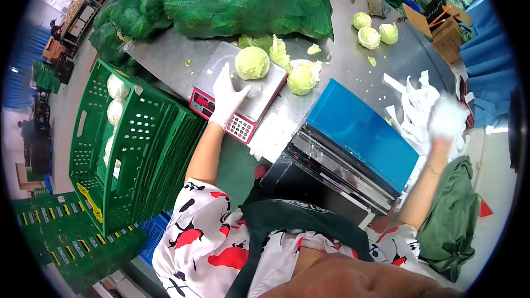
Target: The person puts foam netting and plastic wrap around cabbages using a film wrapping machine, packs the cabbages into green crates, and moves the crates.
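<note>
My left hand (227, 96), in a white glove, has its fingers and thumb spread over the near left side of a digital scale (223, 66). A round pale green cabbage (252, 63) sits on the scale's metal plate, just beyond the thumb. The scale has a red front with a lit display and a keypad. Another cabbage (302, 80) lies right of the scale, by loose leaves (279, 53). My right hand (448, 117), also white-gloved, is smeared by motion beside a heap of white strips (413, 105); its fingers cannot be made out.
A machine with a blue top (361, 127) stands between my hands. Large green mesh sacks (254, 0) line the table's back. Several cabbages (369, 37) sit at the back right. At left, a green crate (141, 127) holds white wrapped heads (115, 111). Cardboard boxes (446, 38) stand far right.
</note>
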Motion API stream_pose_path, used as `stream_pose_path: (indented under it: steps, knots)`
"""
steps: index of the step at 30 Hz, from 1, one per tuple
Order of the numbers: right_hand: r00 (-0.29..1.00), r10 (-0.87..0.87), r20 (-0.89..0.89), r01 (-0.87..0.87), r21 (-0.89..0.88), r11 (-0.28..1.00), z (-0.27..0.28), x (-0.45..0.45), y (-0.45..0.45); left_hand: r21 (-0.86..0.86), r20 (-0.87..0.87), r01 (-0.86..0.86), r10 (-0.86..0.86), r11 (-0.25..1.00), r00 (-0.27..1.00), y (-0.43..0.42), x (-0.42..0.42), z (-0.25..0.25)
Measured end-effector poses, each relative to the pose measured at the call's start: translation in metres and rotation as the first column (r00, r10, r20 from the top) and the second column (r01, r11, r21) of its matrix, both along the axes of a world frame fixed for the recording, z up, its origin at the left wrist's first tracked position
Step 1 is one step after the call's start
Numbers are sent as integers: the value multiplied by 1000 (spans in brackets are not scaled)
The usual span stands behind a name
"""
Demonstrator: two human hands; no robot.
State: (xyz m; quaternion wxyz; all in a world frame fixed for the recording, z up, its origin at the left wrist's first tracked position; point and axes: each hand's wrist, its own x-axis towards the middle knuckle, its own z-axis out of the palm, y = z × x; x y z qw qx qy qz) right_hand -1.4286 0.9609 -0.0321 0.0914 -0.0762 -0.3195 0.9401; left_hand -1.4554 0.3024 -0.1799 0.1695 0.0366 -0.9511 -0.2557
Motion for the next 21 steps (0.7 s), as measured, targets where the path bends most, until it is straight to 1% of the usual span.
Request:
stream_pose_path:
  steps: [1, 2, 3, 4, 5, 6, 7, 8, 9, 10, 11, 12, 14, 15, 16, 17, 18, 19, 20, 21]
  knots:
    - [992, 90, 93, -57, -305, 951, -4, 14, -66, 60, -46, -5, 8, 998, 999, 9, 10, 13]
    - [970, 182, 160, -74, -518, 852, -7, 30, -130, 155, -161, 48, -23, 987, 987, 20, 23, 18]
    - [949, 187, 253, -79, -385, 919, 3, 43, -190, 298, -114, 125, -94, 946, 989, 38, 38, 38]
    - [887, 385, 257, -395, -12, 919, -43, 40, -203, 569, 50, 205, -281, 797, 958, 63, 60, 91]
    - [829, 507, 234, -541, 112, 833, -33, 53, -252, 565, -91, 347, -361, 749, 928, 80, 72, 64]
    - [770, 615, 169, -613, -68, 787, -35, 64, -284, 742, -84, 402, -520, 537, 850, 99, 85, 73]
    - [793, 578, 194, -607, 172, 776, -46, 72, -308, 744, -44, 430, -604, 512, 796, 113, 103, 96]
    - [842, 486, 235, -539, 392, 745, -42, 81, -335, 694, 1, 481, -670, 535, 743, 124, 119, 127]
    - [944, 314, 96, -275, 756, 595, -35, 88, -355, 738, -210, 569, -678, 363, 704, 137, 126, 107]
    - [973, 196, -118, 53, 950, 309, -28, 93, -370, 844, -265, 485, -610, 227, 747, 148, 132, 92]
    - [970, 94, -224, 201, 957, 208, -20, 99, -381, 932, -228, 352, -619, 83, 751, 148, 138, 77]
    - [959, 27, -282, 279, 956, 89, -25, 97, -384, 978, -194, 200, -629, -63, 753, 146, 141, 78]
    - [986, -8, -169, 167, 960, 225, -35, 94, -379, 985, -139, 171, -583, -1, 800, 140, 144, 80]
    - [983, 78, 165, -169, 656, 736, -39, 92, -375, 988, -109, 150, -554, 29, 825, 135, 145, 87]
    - [960, 176, 216, -249, 386, 888, -27, 90, -373, 988, -107, 150, -523, 41, 846, 129, 146, 92]
    - [930, 313, 192, -336, 97, 937, -35, 88, -360, 998, -24, 54, -571, 36, 821, 119, 145, 99]
    - [894, 429, 132, -401, -196, 895, -37, 87, -354, 999, 52, -41, -621, 33, 782, 109, 143, 104]
    - [856, 479, 196, -461, -129, 878, -39, 86, -351, 989, -147, 128, -598, -74, 788, 107, 136, 92]
    - [811, 525, 260, -527, -67, 847, -40, 86, -349, 922, -274, 72, -511, -379, 815, 109, 133, 91]
    - [760, 565, 320, -594, -11, 804, -39, 86, -348, 917, -256, 19, -550, -399, 795, 98, 130, 88]
